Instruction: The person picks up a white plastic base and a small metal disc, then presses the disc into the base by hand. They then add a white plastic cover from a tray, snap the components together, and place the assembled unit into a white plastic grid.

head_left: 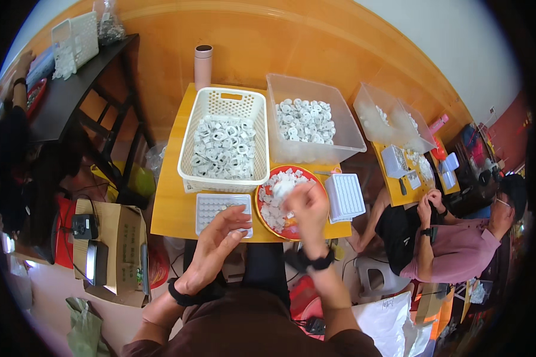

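My left hand [219,241] is over the near right part of a shallow white tray [205,221] with rows of small compartments. Its fingers are stretched out, the thumb apart, and I see nothing held. My right hand [311,211] hovers over a round red dish [259,209] with a yellow rim. Motion blurs its curled fingers. A smeared white shape [282,189] shows by the fingertips; whether it is gripped I cannot tell. Small white plastic pieces [270,215] fill much of the dish.
Behind the tray stands a cream basket [187,172] of white ring-shaped parts [223,146]. A clear bin [345,134] holds more. Stacked white trays [346,197] stand right of the dish, a pink bottle [203,66] at the back. A co-worker [458,250] sits at the right; another person's hand [24,62] is far left.
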Action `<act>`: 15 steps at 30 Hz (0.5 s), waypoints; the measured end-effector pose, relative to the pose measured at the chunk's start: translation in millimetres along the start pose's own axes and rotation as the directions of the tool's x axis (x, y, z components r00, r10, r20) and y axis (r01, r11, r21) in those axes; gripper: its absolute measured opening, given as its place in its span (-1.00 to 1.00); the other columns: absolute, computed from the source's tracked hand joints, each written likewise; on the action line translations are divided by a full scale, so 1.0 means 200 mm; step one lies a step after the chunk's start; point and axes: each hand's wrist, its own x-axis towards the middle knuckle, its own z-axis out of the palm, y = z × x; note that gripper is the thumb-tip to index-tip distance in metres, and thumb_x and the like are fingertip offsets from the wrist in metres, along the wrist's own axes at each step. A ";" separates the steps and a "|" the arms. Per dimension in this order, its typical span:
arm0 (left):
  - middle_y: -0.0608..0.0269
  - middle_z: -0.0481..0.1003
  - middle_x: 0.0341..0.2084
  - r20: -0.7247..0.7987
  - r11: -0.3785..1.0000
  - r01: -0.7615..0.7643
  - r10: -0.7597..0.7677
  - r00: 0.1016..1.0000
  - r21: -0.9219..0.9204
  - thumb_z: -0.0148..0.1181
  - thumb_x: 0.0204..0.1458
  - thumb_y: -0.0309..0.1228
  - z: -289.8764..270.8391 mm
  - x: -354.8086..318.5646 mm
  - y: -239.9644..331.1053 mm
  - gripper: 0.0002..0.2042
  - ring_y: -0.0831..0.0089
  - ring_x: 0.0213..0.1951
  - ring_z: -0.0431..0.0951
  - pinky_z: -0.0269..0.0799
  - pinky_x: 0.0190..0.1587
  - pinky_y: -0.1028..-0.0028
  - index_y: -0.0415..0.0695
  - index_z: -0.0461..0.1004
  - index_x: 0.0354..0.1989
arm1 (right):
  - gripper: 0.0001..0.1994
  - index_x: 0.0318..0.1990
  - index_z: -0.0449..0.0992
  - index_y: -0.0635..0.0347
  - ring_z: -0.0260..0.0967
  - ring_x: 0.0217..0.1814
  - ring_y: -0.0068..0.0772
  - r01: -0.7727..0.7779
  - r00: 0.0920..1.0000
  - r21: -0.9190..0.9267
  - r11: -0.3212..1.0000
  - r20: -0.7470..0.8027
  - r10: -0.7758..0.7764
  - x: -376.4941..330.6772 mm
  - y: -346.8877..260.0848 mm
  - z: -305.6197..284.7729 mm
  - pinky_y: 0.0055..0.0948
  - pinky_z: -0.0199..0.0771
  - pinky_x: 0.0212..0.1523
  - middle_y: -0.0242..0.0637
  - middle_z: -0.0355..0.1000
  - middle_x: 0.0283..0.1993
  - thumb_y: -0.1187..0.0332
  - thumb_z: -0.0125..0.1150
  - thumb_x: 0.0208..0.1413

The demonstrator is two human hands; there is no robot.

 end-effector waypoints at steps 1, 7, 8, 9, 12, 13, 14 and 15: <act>0.05 0.37 -0.08 0.120 0.997 -0.066 0.070 0.990 -0.036 -0.01 0.10 -0.33 0.02 -0.02 0.07 -0.55 0.32 -0.01 0.37 0.26 0.08 0.35 -0.26 0.15 0.14 | -0.88 -0.30 0.38 0.25 0.38 -0.46 -0.58 0.016 0.999 0.082 0.997 -0.035 -0.013 0.13 -0.01 -0.05 -0.60 0.40 -0.48 -0.35 0.40 -0.47 0.46 0.16 0.02; -0.22 0.20 0.09 0.727 0.913 0.298 -0.004 0.687 -0.277 -0.11 -0.03 0.23 0.13 -0.20 0.53 -0.10 0.10 0.17 0.22 0.01 0.23 0.20 -0.43 0.00 0.19 | -0.70 -0.04 0.36 0.29 0.38 -0.21 -0.50 0.099 0.986 0.031 0.995 -0.134 -0.094 0.41 -0.23 -0.05 -0.53 0.47 -0.29 -0.28 0.36 -0.18 0.46 0.12 0.04; -0.27 0.13 0.13 0.821 0.897 0.361 0.004 0.570 -0.255 -0.15 -0.07 0.30 0.16 -0.20 0.59 -0.03 0.10 0.20 0.16 -0.03 0.24 0.22 -0.46 -0.06 0.20 | -0.71 -0.06 0.36 0.30 0.38 -0.20 -0.49 0.078 0.990 0.027 0.997 -0.117 -0.074 0.36 -0.24 -0.03 -0.53 0.47 -0.28 -0.29 0.36 -0.18 0.47 0.12 0.04; -0.03 0.21 0.13 0.799 0.841 0.313 0.209 0.563 -0.441 -0.20 0.17 -0.06 0.19 -0.23 0.58 -0.36 0.32 0.17 0.22 0.06 0.21 0.38 -0.37 -0.03 0.22 | -0.77 -0.12 0.40 0.32 0.39 -0.20 -0.51 0.049 0.995 0.016 0.999 -0.091 -0.047 0.31 -0.23 0.01 -0.55 0.46 -0.28 -0.30 0.39 -0.23 0.48 0.12 0.04; -0.16 0.28 0.06 0.681 0.756 0.166 0.443 0.583 -0.634 0.00 0.10 -0.17 0.38 -0.39 0.52 -0.41 0.14 0.05 0.36 0.30 0.06 0.40 -0.39 0.09 0.17 | -0.84 -0.19 0.45 0.31 0.39 -0.25 -0.54 -0.001 1.000 -0.047 0.999 -0.025 0.000 0.15 -0.18 0.02 -0.59 0.44 -0.35 -0.34 0.41 -0.26 0.47 0.09 0.07; -0.11 0.35 -0.01 0.605 0.673 0.164 0.497 0.622 -0.721 -0.01 0.11 -0.15 0.42 -0.45 0.58 -0.44 0.19 0.00 0.40 0.34 0.00 0.45 -0.41 0.17 0.11 | -0.84 -0.19 0.45 0.31 0.39 -0.25 -0.54 0.003 1.000 -0.047 0.999 -0.031 -0.004 0.11 -0.16 0.01 -0.59 0.44 -0.35 -0.34 0.41 -0.26 0.47 0.09 0.07; -0.06 0.41 -0.07 0.509 0.578 0.137 0.551 0.662 -0.804 -0.02 0.11 -0.14 0.43 -0.50 0.68 -0.46 0.25 -0.04 0.45 0.37 -0.06 0.49 -0.42 0.24 0.06 | -0.86 -0.21 0.46 0.30 0.39 -0.27 -0.55 0.005 1.000 -0.020 1.000 0.006 -0.005 0.08 -0.16 0.05 -0.58 0.44 -0.37 -0.34 0.42 -0.27 0.49 0.09 0.07; -0.06 0.41 -0.07 0.524 0.574 0.159 0.554 0.647 -0.803 -0.02 0.11 -0.14 0.42 -0.45 0.70 -0.46 0.25 -0.04 0.45 0.37 -0.06 0.49 -0.42 0.24 0.06 | -0.87 -0.23 0.46 0.30 0.40 -0.30 -0.55 0.003 1.000 -0.009 1.000 0.005 -0.003 0.05 -0.13 0.01 -0.58 0.44 -0.40 -0.34 0.42 -0.28 0.50 0.09 0.06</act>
